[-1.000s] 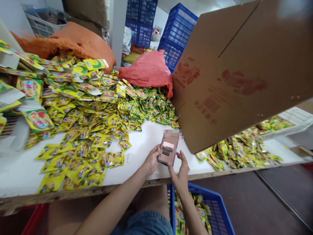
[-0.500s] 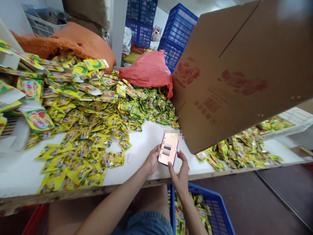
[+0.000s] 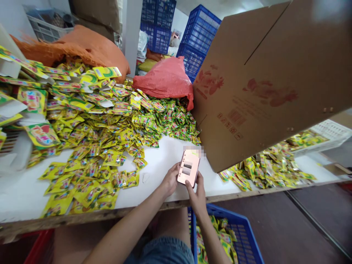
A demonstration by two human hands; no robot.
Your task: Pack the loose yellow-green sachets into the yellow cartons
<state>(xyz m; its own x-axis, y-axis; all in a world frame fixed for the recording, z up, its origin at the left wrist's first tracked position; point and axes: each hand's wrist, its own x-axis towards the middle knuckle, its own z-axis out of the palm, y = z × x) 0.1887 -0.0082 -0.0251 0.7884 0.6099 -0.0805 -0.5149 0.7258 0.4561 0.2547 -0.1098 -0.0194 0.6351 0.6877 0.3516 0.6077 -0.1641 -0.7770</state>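
Nearest, below the table edge, stands a blue plastic crate (image 3: 249,229) with packets inside. Above the white tabletop (image 3: 162,154), the left hand (image 3: 170,182) grips the smartphone (image 3: 189,169) by its left side. The right hand (image 3: 198,194) has changed: its fingers, half a second ago spread away, now close on the right edge — thumb over the lower screen. So both hands seem to steady it. Beyond — yellow sachets (image 3: 88,187), a cardboard box (image 3: 247,91), a red plastic bag (image 3: 166,79).

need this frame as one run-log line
left hand: holding phone | right hand: on phone, thumb over lower screen | phone: screen lit | packets: loose on table | blue crate: packets inside
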